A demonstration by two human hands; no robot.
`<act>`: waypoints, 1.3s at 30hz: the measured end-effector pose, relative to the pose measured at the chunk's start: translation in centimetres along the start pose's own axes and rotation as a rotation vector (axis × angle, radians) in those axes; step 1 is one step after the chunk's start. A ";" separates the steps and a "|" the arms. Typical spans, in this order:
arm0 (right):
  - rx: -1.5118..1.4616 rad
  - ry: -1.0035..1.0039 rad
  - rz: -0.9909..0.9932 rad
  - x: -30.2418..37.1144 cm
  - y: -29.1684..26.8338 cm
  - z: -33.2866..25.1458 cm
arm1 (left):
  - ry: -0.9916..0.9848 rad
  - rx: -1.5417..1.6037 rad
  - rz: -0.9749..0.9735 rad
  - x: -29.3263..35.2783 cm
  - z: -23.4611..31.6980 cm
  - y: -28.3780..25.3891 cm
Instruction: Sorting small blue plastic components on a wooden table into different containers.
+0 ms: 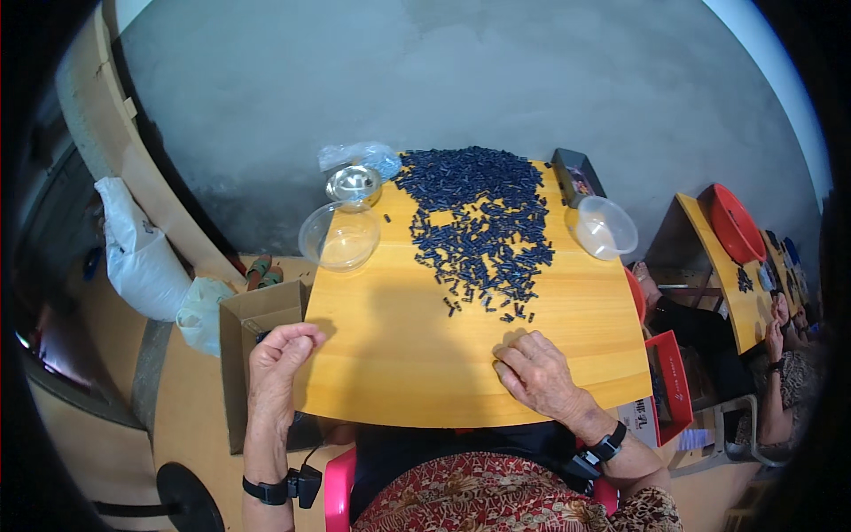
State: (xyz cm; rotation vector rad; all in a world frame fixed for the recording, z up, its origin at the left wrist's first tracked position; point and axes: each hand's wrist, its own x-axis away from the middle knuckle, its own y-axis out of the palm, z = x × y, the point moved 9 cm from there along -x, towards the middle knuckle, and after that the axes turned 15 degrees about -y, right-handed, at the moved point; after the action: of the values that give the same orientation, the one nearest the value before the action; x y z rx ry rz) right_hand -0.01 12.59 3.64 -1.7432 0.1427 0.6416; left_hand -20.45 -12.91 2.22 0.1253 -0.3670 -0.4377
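Observation:
A large heap of small dark blue tube-like pieces [474, 182] covers the far middle of the yellow wooden table [381, 355], with loose ones scattered nearer to me. My left hand [280, 359] is raised at the table's left edge, thumb and forefinger pressed together. Whatever it pinches, if anything, is too small to tell. Just nearer than the loose pieces, my right hand [539, 376] is over the table with its fingers curled and closed. Its fingertips are partly hidden, so I cannot see what lies in them.
Left of the heap are a clear round tub [341, 238], a metal bowl [355, 184] and a plastic bag [362, 158]. At right stand another clear tub [606, 228] and a dark tray [578, 177]. A cardboard box [235, 355] and red box [671, 381] flank the table; another person [776, 399] sits right.

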 end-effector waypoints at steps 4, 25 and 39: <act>-0.004 -0.035 0.015 -0.5 -0.1 0.8 | -0.094 -0.084 -0.213 -0.4 0.1 6.3; 0.148 -0.123 -0.325 -6.2 3.5 9.3 | 0.745 -1.311 -0.137 -7.4 -1.7 21.3; 0.065 -0.034 -0.351 -4.9 4.4 11.0 | 0.680 -1.395 -0.190 -8.0 -4.6 20.6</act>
State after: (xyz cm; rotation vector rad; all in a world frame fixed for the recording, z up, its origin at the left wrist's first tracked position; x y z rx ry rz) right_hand -9.72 20.38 0.76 -1.6420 -0.1622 0.4041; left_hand -17.45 9.32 -0.54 -1.0389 0.6674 -0.7194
